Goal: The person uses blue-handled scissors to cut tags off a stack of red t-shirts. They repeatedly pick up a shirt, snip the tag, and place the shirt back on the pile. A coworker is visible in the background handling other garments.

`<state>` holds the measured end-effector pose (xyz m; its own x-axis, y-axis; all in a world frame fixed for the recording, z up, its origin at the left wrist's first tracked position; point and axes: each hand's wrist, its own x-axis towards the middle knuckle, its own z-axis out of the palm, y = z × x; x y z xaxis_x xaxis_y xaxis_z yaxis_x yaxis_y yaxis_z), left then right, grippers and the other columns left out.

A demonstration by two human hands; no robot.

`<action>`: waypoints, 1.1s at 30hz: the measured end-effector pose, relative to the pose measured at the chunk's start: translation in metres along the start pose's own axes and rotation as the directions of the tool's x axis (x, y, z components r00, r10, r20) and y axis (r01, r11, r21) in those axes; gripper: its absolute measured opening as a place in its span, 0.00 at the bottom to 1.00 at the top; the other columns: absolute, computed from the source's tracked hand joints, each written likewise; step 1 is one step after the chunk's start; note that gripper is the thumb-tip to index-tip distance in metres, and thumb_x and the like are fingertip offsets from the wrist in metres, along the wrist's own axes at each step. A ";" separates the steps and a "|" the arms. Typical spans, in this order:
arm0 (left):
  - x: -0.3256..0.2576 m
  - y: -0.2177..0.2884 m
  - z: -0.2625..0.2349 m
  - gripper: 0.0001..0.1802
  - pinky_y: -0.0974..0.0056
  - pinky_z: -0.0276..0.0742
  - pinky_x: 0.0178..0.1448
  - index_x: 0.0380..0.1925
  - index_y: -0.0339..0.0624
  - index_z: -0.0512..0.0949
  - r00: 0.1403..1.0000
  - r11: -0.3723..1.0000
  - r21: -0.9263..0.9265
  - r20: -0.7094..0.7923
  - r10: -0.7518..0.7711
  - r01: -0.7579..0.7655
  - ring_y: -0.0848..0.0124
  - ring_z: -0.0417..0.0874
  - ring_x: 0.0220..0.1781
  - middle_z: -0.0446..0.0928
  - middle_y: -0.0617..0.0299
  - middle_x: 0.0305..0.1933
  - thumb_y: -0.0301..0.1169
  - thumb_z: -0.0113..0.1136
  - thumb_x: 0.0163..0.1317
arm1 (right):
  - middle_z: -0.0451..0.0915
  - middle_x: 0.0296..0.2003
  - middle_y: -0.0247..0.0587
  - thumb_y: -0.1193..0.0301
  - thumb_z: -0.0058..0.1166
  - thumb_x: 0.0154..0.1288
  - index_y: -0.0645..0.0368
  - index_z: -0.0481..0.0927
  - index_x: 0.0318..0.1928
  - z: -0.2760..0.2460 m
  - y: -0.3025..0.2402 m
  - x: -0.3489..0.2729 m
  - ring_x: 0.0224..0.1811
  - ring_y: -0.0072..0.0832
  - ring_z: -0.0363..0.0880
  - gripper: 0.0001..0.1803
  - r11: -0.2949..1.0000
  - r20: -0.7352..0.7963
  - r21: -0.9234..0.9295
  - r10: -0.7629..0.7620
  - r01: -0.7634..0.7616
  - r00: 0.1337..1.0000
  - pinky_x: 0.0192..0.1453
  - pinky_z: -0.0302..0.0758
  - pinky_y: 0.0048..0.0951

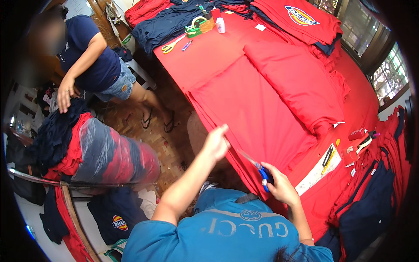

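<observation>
My right hand (283, 188) is closed around the blue handles of a pair of scissors (264, 175). The blades point up and left over red cloth (257, 113) spread on the table. My left hand (217, 143) is raised by the cloth's left edge, its fingers curled together. What they pinch, if anything, is too small to make out. A thick folded red cloth (297, 87) lies on top of the spread piece, beyond my right hand.
Yellow-handled scissors (173, 45), a tape dispenser (195, 27) and a white bottle (220, 25) sit on the table's far left. A white pattern piece (321, 168) lies at right. Across the floor, a person (94, 56) touches dark clothes above a wrapped bundle (115, 153).
</observation>
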<state>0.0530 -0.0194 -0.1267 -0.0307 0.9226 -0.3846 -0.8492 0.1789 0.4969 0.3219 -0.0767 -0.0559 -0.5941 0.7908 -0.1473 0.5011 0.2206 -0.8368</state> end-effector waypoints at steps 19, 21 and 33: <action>0.108 0.129 -0.053 0.11 0.58 0.73 0.61 0.48 0.39 0.74 0.958 0.957 0.048 0.001 0.288 -0.288 0.63 0.80 0.52 0.79 0.55 0.50 0.28 0.55 0.67 | 0.76 0.53 0.58 0.73 0.57 0.59 0.61 0.68 0.63 -0.020 -0.004 0.006 0.55 0.47 0.77 0.30 1.000 -0.033 0.010 0.009 -0.008 0.999 0.59 0.73 0.38; 0.097 0.122 -0.054 0.08 0.54 0.72 0.62 0.45 0.40 0.74 0.929 0.924 0.128 0.142 0.342 -0.360 0.63 0.79 0.53 0.79 0.58 0.48 0.27 0.53 0.67 | 0.76 0.54 0.58 0.71 0.58 0.59 0.61 0.69 0.63 -0.028 -0.020 0.026 0.55 0.46 0.77 0.30 0.998 -0.106 0.036 -0.049 0.053 0.993 0.59 0.73 0.37; 0.050 0.095 0.047 0.11 0.63 0.78 0.52 0.45 0.36 0.74 0.888 0.848 0.268 0.089 0.451 -0.458 0.70 0.80 0.47 0.78 0.58 0.46 0.18 0.54 0.63 | 0.74 0.36 0.50 0.69 0.56 0.64 0.58 0.62 0.68 -0.022 -0.010 0.174 0.36 0.42 0.78 0.32 0.897 -0.138 -0.238 -0.412 0.373 0.901 0.43 0.75 0.41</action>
<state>-0.0042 0.0596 -0.0619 -0.3635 0.9304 -0.0480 -0.5647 -0.1791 0.8056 0.2273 0.0713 -0.0613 -0.6546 0.7004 0.2844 0.3772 0.6287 -0.6801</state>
